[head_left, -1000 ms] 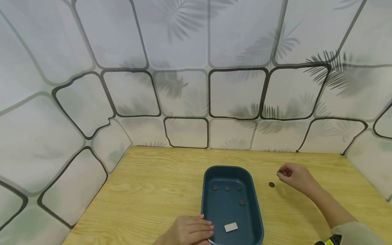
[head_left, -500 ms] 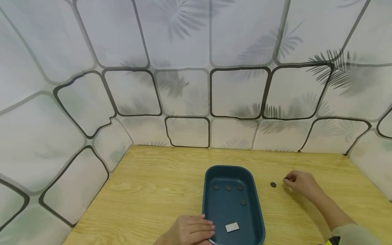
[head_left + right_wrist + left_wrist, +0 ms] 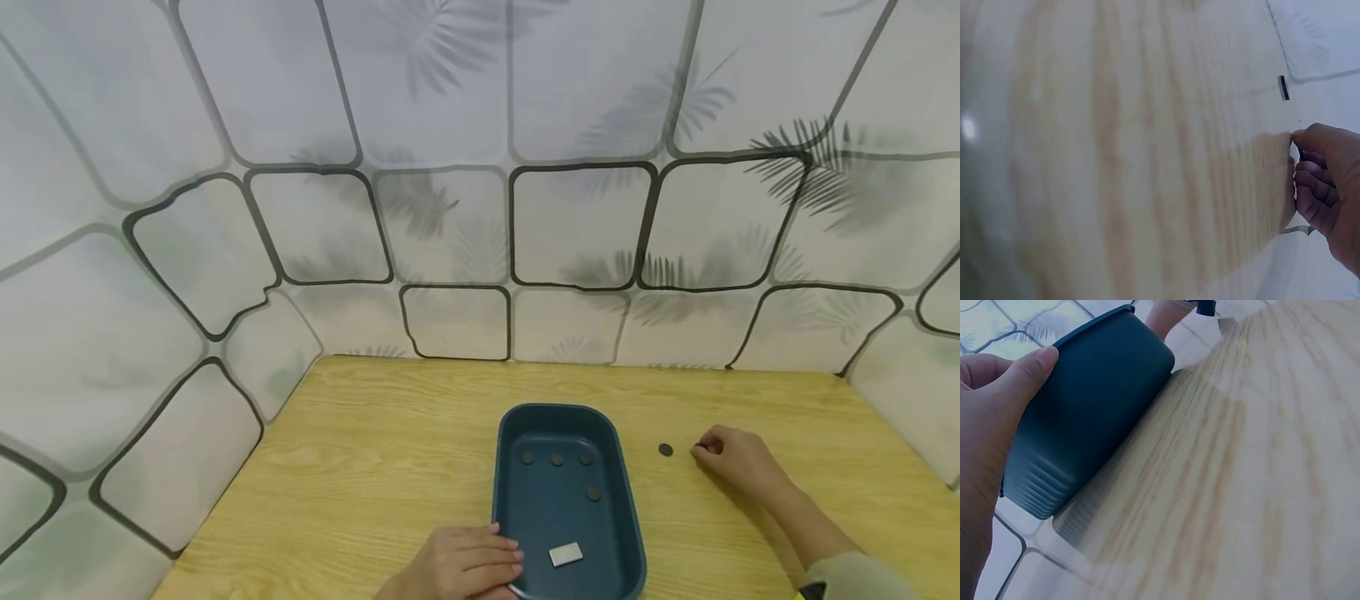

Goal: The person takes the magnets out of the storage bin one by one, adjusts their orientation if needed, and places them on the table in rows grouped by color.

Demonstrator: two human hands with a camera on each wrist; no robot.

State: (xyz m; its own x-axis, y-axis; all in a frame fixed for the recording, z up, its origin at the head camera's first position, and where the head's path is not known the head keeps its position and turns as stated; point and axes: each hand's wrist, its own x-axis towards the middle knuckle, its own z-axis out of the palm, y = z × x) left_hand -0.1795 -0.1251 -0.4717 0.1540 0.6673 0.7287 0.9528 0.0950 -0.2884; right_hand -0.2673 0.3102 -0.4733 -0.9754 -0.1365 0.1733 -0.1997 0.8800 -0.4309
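My left hand [image 3: 457, 562] grips the left rim of a dark blue rectangular tray [image 3: 540, 508], fingers over the edge. The left wrist view shows its thumb against the tray's outer wall [image 3: 1091, 400]. To the right of the tray, my right hand [image 3: 738, 458] pinches a small dark round disc [image 3: 700, 446] low at the tabletop, between thumb and fingertips. That disc [image 3: 1300, 153] is mostly hidden by the fingers in the right wrist view. A second dark disc [image 3: 666, 450] lies on the table between this hand and the tray.
Inside the tray, three dark discs lie in a row near the far end, with another disc [image 3: 593, 494] below them. A white rectangular block [image 3: 566, 554] lies near the tray's front. Patterned cloth walls [image 3: 457, 325] border the wooden table [image 3: 375, 467].
My right hand has moved slightly right and down to the tabletop, with the disc still pinched. My left hand and the tray have stayed in place.
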